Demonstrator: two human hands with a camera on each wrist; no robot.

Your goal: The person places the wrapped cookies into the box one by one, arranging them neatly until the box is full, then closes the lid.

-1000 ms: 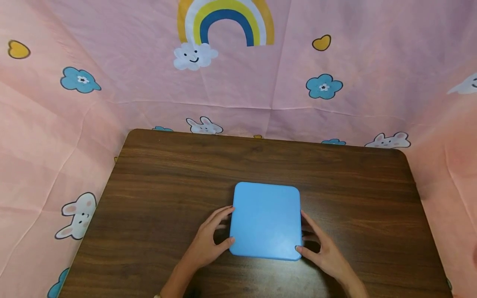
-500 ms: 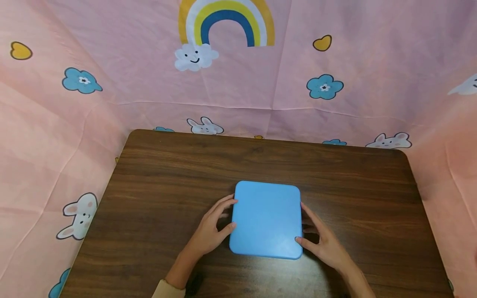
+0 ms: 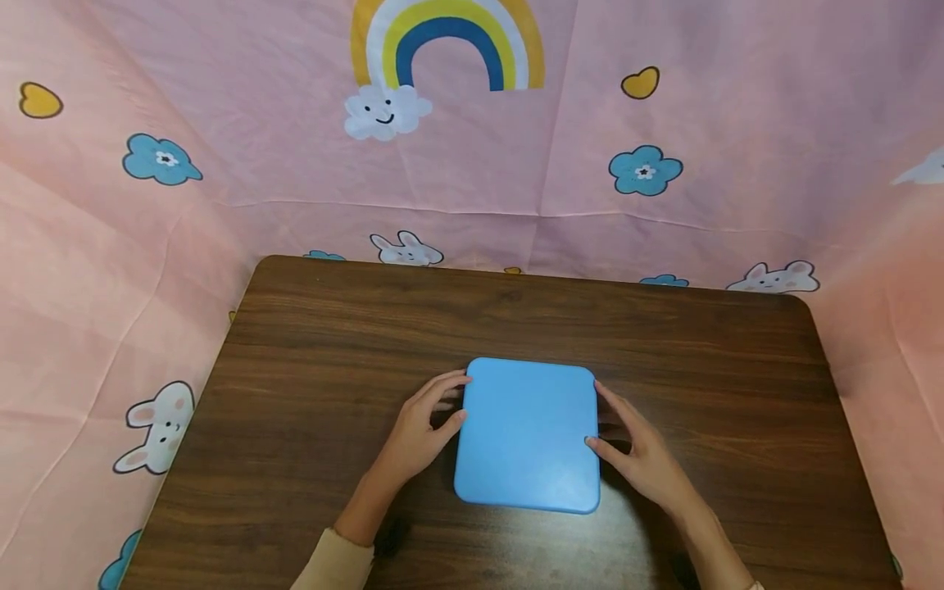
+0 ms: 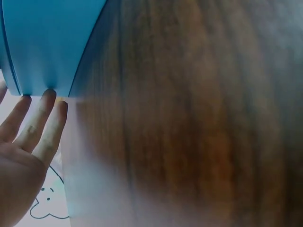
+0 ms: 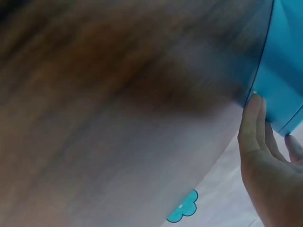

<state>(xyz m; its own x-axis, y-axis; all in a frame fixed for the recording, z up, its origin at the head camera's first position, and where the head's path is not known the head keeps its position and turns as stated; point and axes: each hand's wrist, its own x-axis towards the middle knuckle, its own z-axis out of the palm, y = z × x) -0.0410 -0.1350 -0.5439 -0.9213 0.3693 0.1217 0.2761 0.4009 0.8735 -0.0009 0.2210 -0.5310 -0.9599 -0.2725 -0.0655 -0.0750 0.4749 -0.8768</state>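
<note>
A square blue box (image 3: 527,434) with rounded corners lies on the brown wooden table, its smooth top facing up. In the left wrist view the box's side (image 4: 47,47) shows a seam near its top, like the edge of a lid. My left hand (image 3: 416,434) is at its left side, thumb and fingertips at the edge, fingers fairly straight. At the right side is my right hand (image 3: 642,463), its thumb tip on the top edge and its fingers (image 5: 253,118) extended along the side wall. Some fingertips are hidden behind the box in the head view.
The wooden table (image 3: 332,328) has rounded far corners. Pink cloth (image 3: 487,164) printed with a rainbow, clouds and rabbits hangs behind it and at both sides. Dark shadows lie beside both wrists.
Both hands have slid forward along the box's sides, toward its far corners. The box stays in nearly the same place. More of the left sleeve shows.
</note>
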